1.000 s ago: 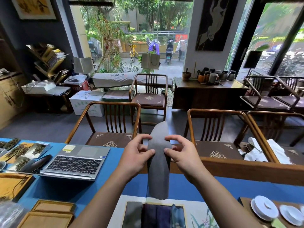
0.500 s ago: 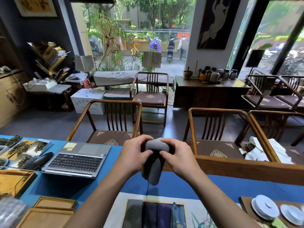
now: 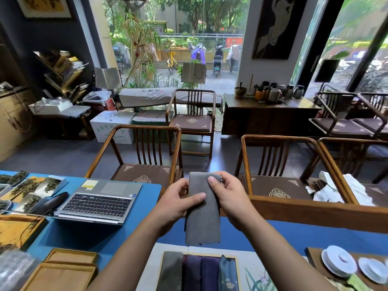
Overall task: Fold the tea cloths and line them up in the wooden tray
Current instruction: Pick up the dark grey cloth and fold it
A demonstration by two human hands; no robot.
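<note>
Both hands grip one grey tea cloth (image 3: 202,215), folded into a long narrow strip: left hand (image 3: 178,204) at 9 o'clock, right hand (image 3: 228,196) at 3; I note a scalloped lower edge.

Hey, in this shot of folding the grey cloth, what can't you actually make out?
- Wooden tray, head view: near end cut off by the bottom edge.
- Grey cloth: fold count hidden; only the front face shows.
- Left hand and right hand: fingers behind the cloth hidden.
</note>
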